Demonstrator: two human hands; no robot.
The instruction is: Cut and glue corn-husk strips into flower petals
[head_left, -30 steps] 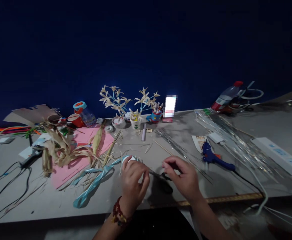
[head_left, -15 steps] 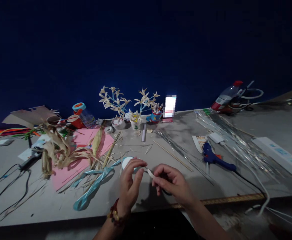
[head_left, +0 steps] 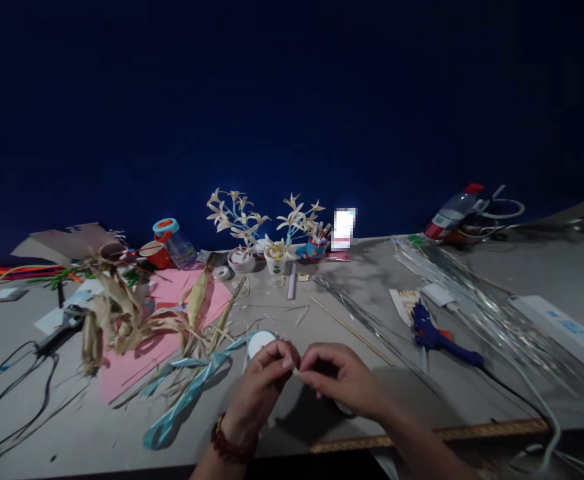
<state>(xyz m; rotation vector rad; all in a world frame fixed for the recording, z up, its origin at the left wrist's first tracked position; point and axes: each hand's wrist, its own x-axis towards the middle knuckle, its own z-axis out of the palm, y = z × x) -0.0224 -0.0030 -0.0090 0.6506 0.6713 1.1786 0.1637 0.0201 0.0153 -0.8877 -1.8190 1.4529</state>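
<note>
My left hand (head_left: 265, 383) and my right hand (head_left: 345, 381) meet above the front of the table, fingertips almost touching. Between them is a small pale strip (head_left: 297, 373), pinched by the thumb and fingers of each hand; its material is too small to make out. Just behind my left hand lies a round roll (head_left: 261, 343) with a white face, and light blue ribbon (head_left: 185, 393) trails from it to the left. A dark bead bracelet (head_left: 232, 443) is on my left wrist. Dry corn husks (head_left: 122, 313) spread over pink paper (head_left: 127, 363) farther left.
A blue glue gun (head_left: 439, 339) with its cord lies right, near silvery wires (head_left: 362, 313) and a thin stick (head_left: 349, 327). At the back stand pale husk flowers (head_left: 242, 217) in cups, a lit phone (head_left: 343, 229) and a tilted bottle (head_left: 452, 213). A power strip (head_left: 567, 327) lies far right.
My hands have drawn closer together, and less of the pale strip shows between them. My left fingers have curled in. The whole view has shifted slightly, so things sit lower.
</note>
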